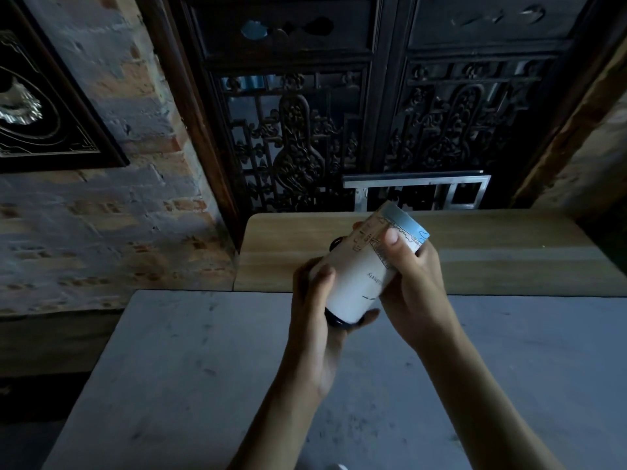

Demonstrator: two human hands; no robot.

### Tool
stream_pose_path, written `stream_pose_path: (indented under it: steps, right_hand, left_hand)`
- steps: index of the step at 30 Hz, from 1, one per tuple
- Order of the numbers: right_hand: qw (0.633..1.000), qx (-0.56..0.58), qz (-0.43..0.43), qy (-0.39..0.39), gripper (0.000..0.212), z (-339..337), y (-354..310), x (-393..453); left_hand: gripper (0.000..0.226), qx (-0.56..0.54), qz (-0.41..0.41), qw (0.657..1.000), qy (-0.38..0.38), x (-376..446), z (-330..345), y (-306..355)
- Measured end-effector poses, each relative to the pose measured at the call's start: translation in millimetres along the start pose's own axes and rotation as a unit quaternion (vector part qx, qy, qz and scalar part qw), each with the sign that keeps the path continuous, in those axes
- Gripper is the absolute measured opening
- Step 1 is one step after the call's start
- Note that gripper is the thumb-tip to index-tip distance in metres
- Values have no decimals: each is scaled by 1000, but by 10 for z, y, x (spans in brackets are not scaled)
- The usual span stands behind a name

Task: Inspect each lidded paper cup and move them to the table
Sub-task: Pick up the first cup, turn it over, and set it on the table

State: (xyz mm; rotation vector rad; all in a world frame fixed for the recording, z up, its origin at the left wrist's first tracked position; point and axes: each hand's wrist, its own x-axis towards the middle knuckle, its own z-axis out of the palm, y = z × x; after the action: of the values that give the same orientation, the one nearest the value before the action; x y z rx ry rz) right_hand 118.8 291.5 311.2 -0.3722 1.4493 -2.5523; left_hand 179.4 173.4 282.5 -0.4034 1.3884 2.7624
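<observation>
A white paper cup (353, 283) with a black lid and a blue printed band is held tilted in the air, lid end pointing down toward me, base end up and away. My left hand (314, 313) grips the lid end, thumb on the cup's side and fingers under the lid. My right hand (412, 283) grips the upper part near the blue band, thumb across the printed drawing. The cup hangs over the far edge of the grey table (203, 368).
A wooden bench top (509, 252) runs behind the grey table. Behind it stand dark carved wooden screens (305, 130) and a metal frame (417, 191). A brick wall (101, 232) with a framed picture (40, 106) is on the left.
</observation>
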Motion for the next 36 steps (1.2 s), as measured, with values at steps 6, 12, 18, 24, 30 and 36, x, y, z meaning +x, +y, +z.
stream_pose_path:
  steps: [6, 12, 18, 24, 30, 36]
  right_hand:
    - [999, 6, -5, -45, 68, -19, -121, -35]
    - [999, -26, -24, 4, 101, 20, -52, -29]
    - [997, -38, -18, 71, 98, -38, 5, -76]
    - [942, -302, -118, 87, 58, -169, 12, -54]
    - [745, -607, -271, 51, 28, -183, 284, -27]
    - [771, -630, -93, -7, 91, -153, 448, -113]
  left_hand:
    - [67, -98, -167, 978, -76, -39, -31, 117]
    - [68, -29, -63, 996, -54, -32, -63, 43]
    - [76, 13, 17, 999, -23, -14, -99, 40]
    - [56, 18, 31, 999, 30, 63, -183, 49]
    - [55, 88, 30, 991, 101, 67, -193, 26]
    - [43, 4, -8, 996, 91, 51, -282, 86]
